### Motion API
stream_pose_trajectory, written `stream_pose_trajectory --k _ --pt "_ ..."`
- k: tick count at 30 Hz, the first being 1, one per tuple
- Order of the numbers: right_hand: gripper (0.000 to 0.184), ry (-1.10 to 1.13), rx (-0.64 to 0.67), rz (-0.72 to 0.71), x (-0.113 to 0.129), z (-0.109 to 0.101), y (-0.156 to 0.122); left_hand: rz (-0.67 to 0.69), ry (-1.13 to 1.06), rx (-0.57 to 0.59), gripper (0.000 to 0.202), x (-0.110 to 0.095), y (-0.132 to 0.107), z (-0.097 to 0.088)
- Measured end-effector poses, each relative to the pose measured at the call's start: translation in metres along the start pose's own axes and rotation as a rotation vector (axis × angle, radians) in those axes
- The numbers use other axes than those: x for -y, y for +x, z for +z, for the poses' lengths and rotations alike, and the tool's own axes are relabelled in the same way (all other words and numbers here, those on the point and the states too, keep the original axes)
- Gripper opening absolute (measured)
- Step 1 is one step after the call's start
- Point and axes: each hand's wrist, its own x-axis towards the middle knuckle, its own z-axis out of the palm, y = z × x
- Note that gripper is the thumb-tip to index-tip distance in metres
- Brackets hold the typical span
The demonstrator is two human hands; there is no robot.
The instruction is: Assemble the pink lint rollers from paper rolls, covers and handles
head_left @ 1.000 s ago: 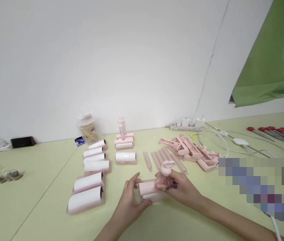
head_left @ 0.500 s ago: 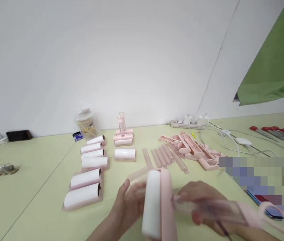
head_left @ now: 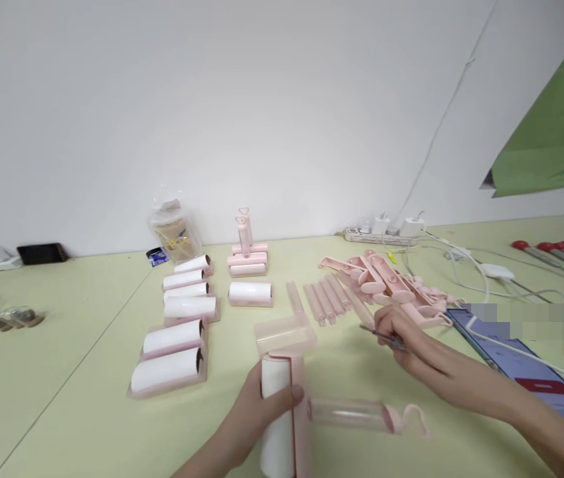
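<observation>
My left hand (head_left: 257, 415) is closed around a lint roller (head_left: 278, 425), its white paper roll and pink holder standing lengthwise toward me. From the holder a clear pink handle (head_left: 354, 415) with a heart-shaped loop end sticks out to the right. My right hand (head_left: 416, 345) grips a slim dark pointed metal tool (head_left: 381, 335), whose exact kind I cannot make out. That hand hovers in front of the pile of pink plastic holder parts (head_left: 386, 282). Just beyond the lint roller lies a clear pink cover (head_left: 282, 334); several clear handle tubes (head_left: 324, 300) lie behind it.
Several white paper rolls in clear covers (head_left: 177, 338) line the left, with another roll (head_left: 251, 293) nearby. Pink lint rollers (head_left: 247, 259) stand at the wall. A phone (head_left: 525, 372), white cables (head_left: 486, 285), a power strip (head_left: 381, 236) and red-topped tools (head_left: 561, 252) occupy the right.
My right hand has moved away from the roller's handle, up and right, showing the dark tool. My left hand now wraps the roller, which has shifted slightly left. The view has shifted slightly.
</observation>
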Motion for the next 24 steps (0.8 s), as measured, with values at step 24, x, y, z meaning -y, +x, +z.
stream_pose_trajectory --k 24 --pt "0.039 -0.104 0.078 -0.251 0.055 0.059 -0.018 0.131 0.142 -0.027 0.027 0.012 -0.003 0.019"
